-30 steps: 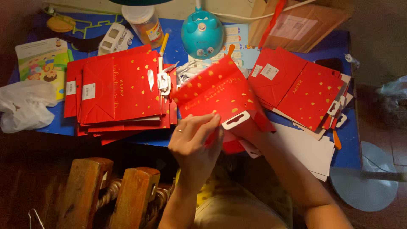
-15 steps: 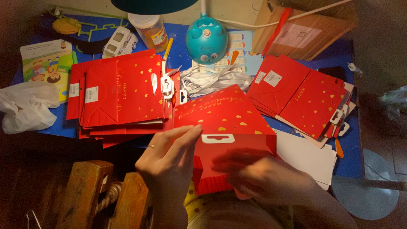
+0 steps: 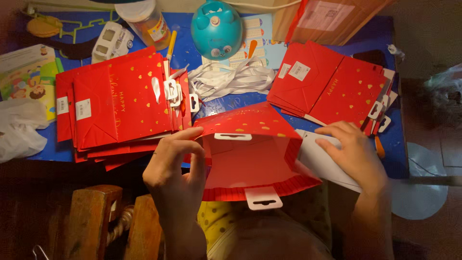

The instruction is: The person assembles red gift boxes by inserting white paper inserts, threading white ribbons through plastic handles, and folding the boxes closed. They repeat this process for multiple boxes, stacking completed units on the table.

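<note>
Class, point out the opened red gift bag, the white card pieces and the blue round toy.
opened red gift bag [image 3: 250,166], head view, inner back wall.
white card pieces [image 3: 320,161], head view, bare middle.
blue round toy [image 3: 216,26], head view, top dome.

The brown box [image 3: 332,19] and the jar [image 3: 144,19] are cut by the top edge; the open red bag [image 3: 250,163] hides part of the white sheets [image 3: 322,161].

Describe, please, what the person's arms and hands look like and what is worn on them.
Both forearms are bare, with no sleeves in view. The left hand has a thin ring on one finger. The right hand shows no ring, watch or glove. Nails look short and unpainted.
</note>
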### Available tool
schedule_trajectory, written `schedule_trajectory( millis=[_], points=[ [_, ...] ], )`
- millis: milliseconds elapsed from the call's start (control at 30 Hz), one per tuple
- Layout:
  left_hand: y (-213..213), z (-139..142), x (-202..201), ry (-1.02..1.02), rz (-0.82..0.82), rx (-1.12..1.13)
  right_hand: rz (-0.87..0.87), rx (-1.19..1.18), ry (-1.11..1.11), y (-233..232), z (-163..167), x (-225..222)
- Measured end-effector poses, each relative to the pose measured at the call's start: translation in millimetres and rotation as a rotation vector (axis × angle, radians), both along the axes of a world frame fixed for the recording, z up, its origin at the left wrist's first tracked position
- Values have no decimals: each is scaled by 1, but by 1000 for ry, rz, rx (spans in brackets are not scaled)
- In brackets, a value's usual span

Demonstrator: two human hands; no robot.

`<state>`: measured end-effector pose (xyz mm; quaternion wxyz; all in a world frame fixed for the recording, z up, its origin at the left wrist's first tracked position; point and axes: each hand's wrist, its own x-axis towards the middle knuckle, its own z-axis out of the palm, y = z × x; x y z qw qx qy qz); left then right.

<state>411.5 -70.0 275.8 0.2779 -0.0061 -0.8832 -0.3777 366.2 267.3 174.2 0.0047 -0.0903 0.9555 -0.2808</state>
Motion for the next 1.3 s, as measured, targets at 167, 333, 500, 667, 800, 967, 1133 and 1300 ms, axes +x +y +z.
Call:
schedule_trajectory(
  millis=[167,333,500,667,800,967,1133,1300],
  points=[
    [10,-3,-1,5,-134,-42,-21,330,-118,30,-42,25],
    [14,-2,-1,12,-213,-57,-135,411,-240,35,-54,34],
    [13,2,8,-16,-314,-13,-84,387,-162,31,-54,30],
    [3,8,18,-39,-390,11,-67,345,-196,27,-53,29],
    [-1,9,24,-66,-430,30,-72,345,-240,24,-55,27],
    [0,9,27,-89,-441,42,-55,337,-268,23,-56,21],
    [3,9,29,-72,-413,37,-53,354,-269,22,-60,23],
    [7,6,31,-44,-422,15,-15,372,-219,22,-65,21]
  ],
)
